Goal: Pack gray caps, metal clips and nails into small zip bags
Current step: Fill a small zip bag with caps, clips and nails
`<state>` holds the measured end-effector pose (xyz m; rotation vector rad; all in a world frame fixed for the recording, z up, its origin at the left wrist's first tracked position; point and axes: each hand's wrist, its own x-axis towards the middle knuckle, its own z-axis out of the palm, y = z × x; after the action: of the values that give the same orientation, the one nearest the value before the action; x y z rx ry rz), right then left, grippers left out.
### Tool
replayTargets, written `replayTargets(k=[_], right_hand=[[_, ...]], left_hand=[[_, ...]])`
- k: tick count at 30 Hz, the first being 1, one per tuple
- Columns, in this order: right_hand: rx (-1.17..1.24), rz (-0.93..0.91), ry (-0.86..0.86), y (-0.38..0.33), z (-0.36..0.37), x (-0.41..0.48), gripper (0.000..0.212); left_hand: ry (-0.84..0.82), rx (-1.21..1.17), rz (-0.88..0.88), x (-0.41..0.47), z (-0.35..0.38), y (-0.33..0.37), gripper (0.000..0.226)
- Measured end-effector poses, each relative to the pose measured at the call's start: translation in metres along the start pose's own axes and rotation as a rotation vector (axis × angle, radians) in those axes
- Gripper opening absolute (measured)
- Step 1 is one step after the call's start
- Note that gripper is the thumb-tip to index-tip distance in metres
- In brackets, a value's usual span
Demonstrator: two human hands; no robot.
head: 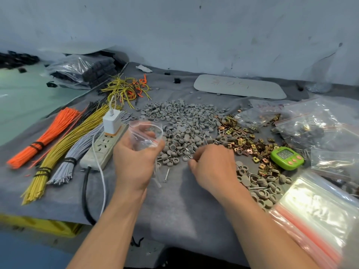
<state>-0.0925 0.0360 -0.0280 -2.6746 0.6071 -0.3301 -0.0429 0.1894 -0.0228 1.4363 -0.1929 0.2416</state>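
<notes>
Gripping small clear red-striped zip bag: left hand. Curling beside round gray caps: right hand, hold indiscernible. Pale oval board: handwriting illegible.

Your gray caps lie in a wide loose heap mid-table, some hollow side up, some dome up, with a smaller cluster nearer you on the right. Brass-coloured clips spread along the heap's right edge, touching it. A few nails lie loose among and before the caps. Your left hand holds one clear bag, red-striped, mouth open upward.
</notes>
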Motion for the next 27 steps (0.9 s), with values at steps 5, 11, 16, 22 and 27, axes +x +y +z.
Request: replayTargets(k=[5, 11, 16, 22, 27], right_hand=[[-0.186, -0.01, -0.008, -0.007, 0.008, 0.009, 0.015], [-0.311, 0.002, -0.021, -0.01, 0.002, 0.008, 0.012], [0.443, 0.001, 0.176, -0.001, -0.016, 0.006, 0.019], [0.703, -0.147, 0.111, -0.017, -0.027, -0.007, 0.013], [0.591, -0.142, 0.052, -0.024, -0.024, -0.007, 0.012]], left_hand=[[-0.015, 0.149, 0.043, 0.0, -0.01, 0.0, 0.042], [-0.052, 0.277, 0.069, -0.001, -0.01, 0.002, 0.043], [-0.135, 0.49, 0.084, -0.005, -0.004, -0.005, 0.05], [-0.264, 0.592, 0.138, -0.011, 0.006, -0.004, 0.055], [-0.281, 0.535, 0.141, -0.011, 0.007, -0.008, 0.053]])
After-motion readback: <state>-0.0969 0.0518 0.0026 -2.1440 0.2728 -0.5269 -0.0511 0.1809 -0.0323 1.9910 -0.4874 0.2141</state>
